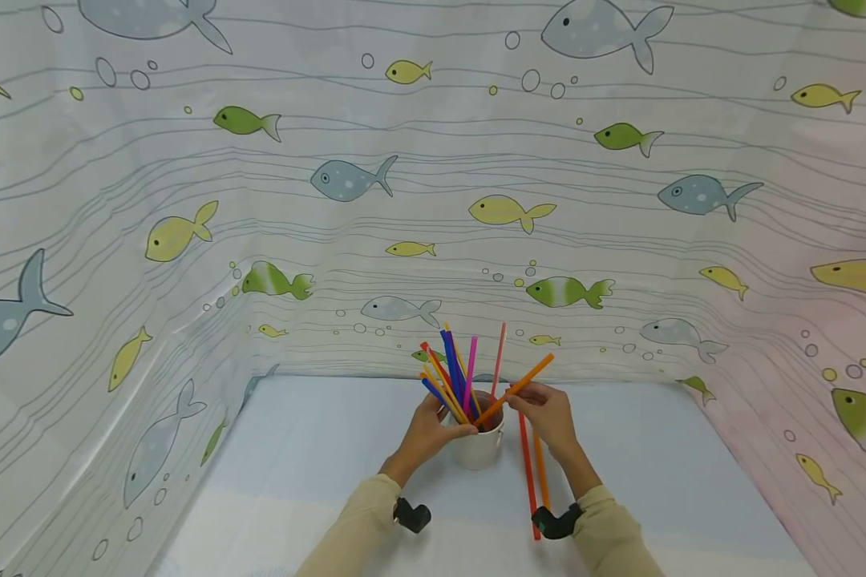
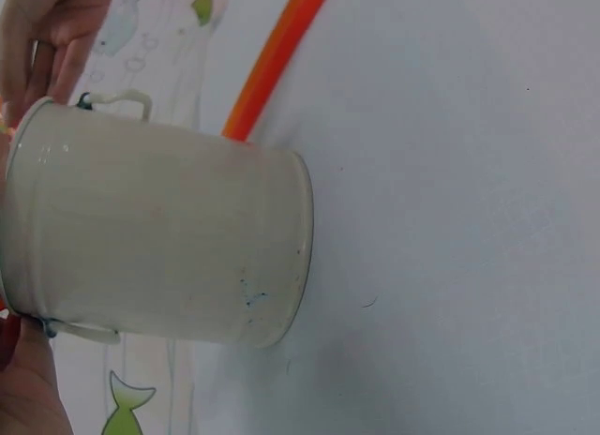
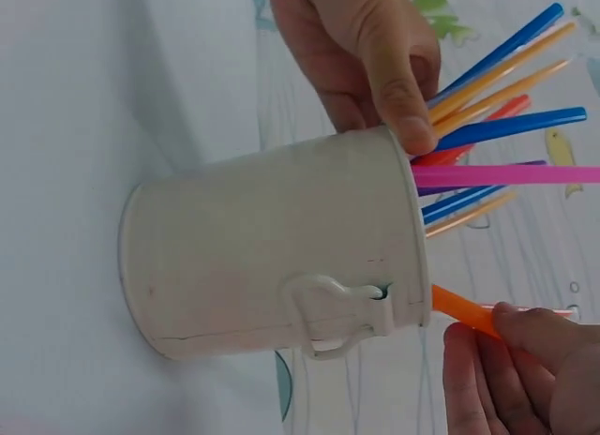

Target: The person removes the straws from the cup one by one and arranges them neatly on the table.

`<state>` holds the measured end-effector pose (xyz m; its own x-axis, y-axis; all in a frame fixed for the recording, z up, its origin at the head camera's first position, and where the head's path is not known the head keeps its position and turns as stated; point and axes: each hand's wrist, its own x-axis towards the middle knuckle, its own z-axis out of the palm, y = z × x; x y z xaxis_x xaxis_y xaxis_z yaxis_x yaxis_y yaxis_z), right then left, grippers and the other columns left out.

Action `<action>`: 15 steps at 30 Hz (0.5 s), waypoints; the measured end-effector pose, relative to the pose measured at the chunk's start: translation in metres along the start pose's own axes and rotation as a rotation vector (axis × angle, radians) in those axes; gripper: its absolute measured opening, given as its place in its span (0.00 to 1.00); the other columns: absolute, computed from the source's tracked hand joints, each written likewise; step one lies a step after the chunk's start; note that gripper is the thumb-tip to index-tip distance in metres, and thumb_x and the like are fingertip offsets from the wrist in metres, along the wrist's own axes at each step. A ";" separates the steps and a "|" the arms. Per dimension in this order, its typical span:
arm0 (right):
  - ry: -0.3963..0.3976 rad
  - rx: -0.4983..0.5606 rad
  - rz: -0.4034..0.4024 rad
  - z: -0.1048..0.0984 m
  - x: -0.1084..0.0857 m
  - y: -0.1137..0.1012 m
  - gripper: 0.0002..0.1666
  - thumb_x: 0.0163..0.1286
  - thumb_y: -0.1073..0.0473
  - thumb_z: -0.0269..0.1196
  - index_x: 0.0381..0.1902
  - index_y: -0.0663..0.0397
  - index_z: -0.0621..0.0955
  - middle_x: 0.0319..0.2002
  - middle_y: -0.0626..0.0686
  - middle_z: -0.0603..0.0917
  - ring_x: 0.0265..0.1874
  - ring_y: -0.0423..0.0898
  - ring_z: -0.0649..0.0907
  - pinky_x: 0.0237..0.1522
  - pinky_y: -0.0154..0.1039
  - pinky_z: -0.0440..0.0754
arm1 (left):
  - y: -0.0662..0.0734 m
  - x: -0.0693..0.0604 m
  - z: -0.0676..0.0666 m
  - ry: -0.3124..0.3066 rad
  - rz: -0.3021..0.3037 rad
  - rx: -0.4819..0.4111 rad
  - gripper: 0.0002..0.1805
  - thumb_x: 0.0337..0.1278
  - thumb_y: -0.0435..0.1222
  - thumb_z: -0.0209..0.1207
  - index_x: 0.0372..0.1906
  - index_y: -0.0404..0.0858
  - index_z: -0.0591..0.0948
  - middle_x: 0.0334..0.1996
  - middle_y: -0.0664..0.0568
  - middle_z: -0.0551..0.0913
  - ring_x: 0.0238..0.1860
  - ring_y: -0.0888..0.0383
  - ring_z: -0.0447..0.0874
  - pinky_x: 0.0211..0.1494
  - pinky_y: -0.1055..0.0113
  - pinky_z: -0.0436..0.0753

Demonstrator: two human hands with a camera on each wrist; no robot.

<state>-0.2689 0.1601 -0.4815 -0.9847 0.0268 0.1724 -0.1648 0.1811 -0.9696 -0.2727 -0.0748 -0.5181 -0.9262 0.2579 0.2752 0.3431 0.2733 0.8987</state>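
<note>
A small off-white metal pail [image 1: 476, 453] with side handles stands upright on the table, holding several drinking straws [image 3: 506, 175] in blue, yellow, red, purple and pink. My left hand [image 1: 427, 433] holds the pail at its left rim, the thumb over the near edge. Between thumb and fingers, my right hand [image 1: 548, 413] pinches an orange straw [image 1: 530, 374]. That straw slants, its lower end at the pail's mouth and its upper end pointing up to the right. The right wrist view shows the left thumb [image 3: 403, 102] against the rim. How deep the straws reach is hidden by the pail.
Right of the pail, a red straw [image 1: 528, 481] and another orange straw [image 1: 542, 473] lie on the pale table [image 1: 296, 465], partly under the right hand and wrist. A fish-patterned sheet [image 1: 440, 184] forms the back and side walls.
</note>
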 end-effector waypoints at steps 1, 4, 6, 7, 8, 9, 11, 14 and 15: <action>0.005 0.003 -0.009 -0.001 0.002 0.001 0.18 0.62 0.57 0.71 0.46 0.63 0.85 0.41 0.58 0.87 0.40 0.49 0.87 0.47 0.38 0.84 | -0.007 0.002 0.001 0.003 -0.004 -0.001 0.40 0.48 0.42 0.73 0.68 0.47 0.68 0.66 0.50 0.69 0.69 0.49 0.66 0.66 0.52 0.70; 0.025 -0.009 -0.024 -0.007 0.007 -0.003 0.19 0.61 0.55 0.71 0.46 0.61 0.84 0.41 0.57 0.87 0.39 0.48 0.87 0.47 0.41 0.85 | -0.014 0.003 0.003 0.004 -0.007 0.001 0.41 0.47 0.43 0.74 0.67 0.49 0.68 0.65 0.51 0.70 0.69 0.50 0.66 0.66 0.53 0.70; 0.035 0.005 -0.044 -0.011 0.009 -0.010 0.19 0.61 0.55 0.71 0.46 0.60 0.84 0.41 0.57 0.87 0.39 0.48 0.87 0.48 0.41 0.84 | -0.016 0.002 0.004 0.001 -0.008 -0.005 0.41 0.47 0.42 0.74 0.67 0.49 0.68 0.65 0.52 0.70 0.69 0.50 0.66 0.67 0.52 0.70; 0.039 0.006 -0.057 -0.014 0.010 -0.014 0.19 0.61 0.55 0.71 0.47 0.60 0.84 0.41 0.57 0.87 0.39 0.47 0.87 0.48 0.40 0.84 | -0.016 0.002 0.004 0.000 -0.008 -0.007 0.41 0.47 0.42 0.74 0.68 0.49 0.67 0.65 0.52 0.70 0.69 0.50 0.66 0.67 0.52 0.70; 0.047 0.008 -0.070 -0.016 0.011 -0.018 0.19 0.61 0.54 0.71 0.47 0.59 0.84 0.41 0.57 0.87 0.39 0.47 0.87 0.47 0.38 0.85 | -0.017 0.002 0.004 0.000 -0.007 -0.009 0.41 0.47 0.41 0.74 0.67 0.49 0.68 0.65 0.52 0.70 0.69 0.50 0.66 0.67 0.52 0.69; 0.052 0.014 -0.087 -0.019 0.011 -0.022 0.19 0.62 0.54 0.71 0.47 0.59 0.84 0.41 0.58 0.87 0.39 0.47 0.87 0.46 0.37 0.85 | -0.017 0.002 0.004 0.001 -0.006 -0.010 0.41 0.47 0.41 0.74 0.67 0.49 0.68 0.65 0.52 0.70 0.69 0.51 0.66 0.67 0.52 0.70; 0.066 0.025 -0.118 -0.024 0.013 -0.032 0.20 0.62 0.55 0.71 0.49 0.60 0.83 0.42 0.58 0.87 0.40 0.46 0.87 0.45 0.34 0.84 | -0.017 0.003 0.004 0.003 -0.004 -0.013 0.41 0.46 0.41 0.74 0.67 0.49 0.68 0.65 0.53 0.70 0.69 0.51 0.66 0.67 0.52 0.69; 0.087 0.037 -0.162 -0.033 0.017 -0.047 0.22 0.63 0.55 0.70 0.51 0.62 0.82 0.44 0.60 0.86 0.40 0.45 0.87 0.44 0.33 0.84 | -0.016 0.005 0.003 0.007 -0.001 -0.006 0.41 0.46 0.40 0.75 0.67 0.48 0.68 0.65 0.53 0.70 0.69 0.52 0.66 0.67 0.54 0.69; 0.095 0.046 -0.176 -0.036 0.018 -0.051 0.22 0.63 0.56 0.70 0.51 0.62 0.81 0.45 0.60 0.85 0.40 0.45 0.87 0.45 0.33 0.84 | -0.016 0.005 0.003 0.007 -0.001 -0.005 0.41 0.46 0.40 0.75 0.67 0.48 0.68 0.65 0.53 0.70 0.69 0.52 0.66 0.67 0.54 0.70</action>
<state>-0.2761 0.1865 -0.4230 -0.9309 0.0915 0.3536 -0.3387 0.1462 -0.9295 -0.2825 -0.0752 -0.5315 -0.9275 0.2515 0.2765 0.3414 0.2690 0.9006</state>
